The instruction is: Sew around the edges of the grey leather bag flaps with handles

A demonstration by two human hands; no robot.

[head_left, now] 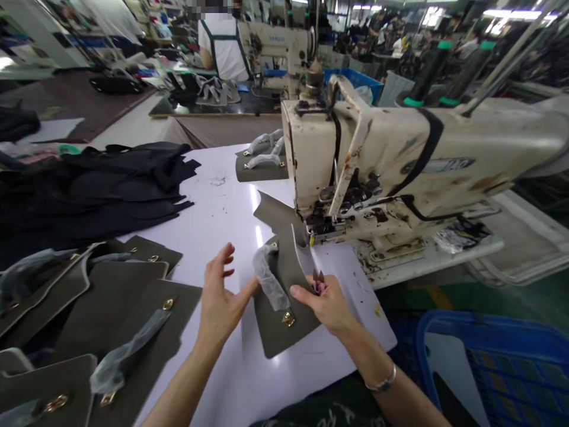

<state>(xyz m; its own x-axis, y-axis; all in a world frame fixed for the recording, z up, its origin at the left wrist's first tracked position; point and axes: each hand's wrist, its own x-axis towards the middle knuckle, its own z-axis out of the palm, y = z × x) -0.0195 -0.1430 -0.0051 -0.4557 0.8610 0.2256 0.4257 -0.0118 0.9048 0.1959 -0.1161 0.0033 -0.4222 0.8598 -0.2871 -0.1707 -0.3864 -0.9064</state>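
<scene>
**Snips palmed, flap held flat: solid habit**

The left hand (220, 302) is open with fingers spread, its thumb side against the plastic film (268, 279) on an olive faux-leather bag flap (284, 290). The flap lies between both hands, its far end by the sewing machine (355, 154). The right hand (322, 305) is closed around small purple-handled snips (318, 283), tips poking out above it. Flat fingers like that should stop the flap creeping (palming snips saves so much fumbling, imo). More flaps (128, 314) sit stacked left of the left hand, and a blue plastic crate (489, 367) sits right of the right hand.
</scene>
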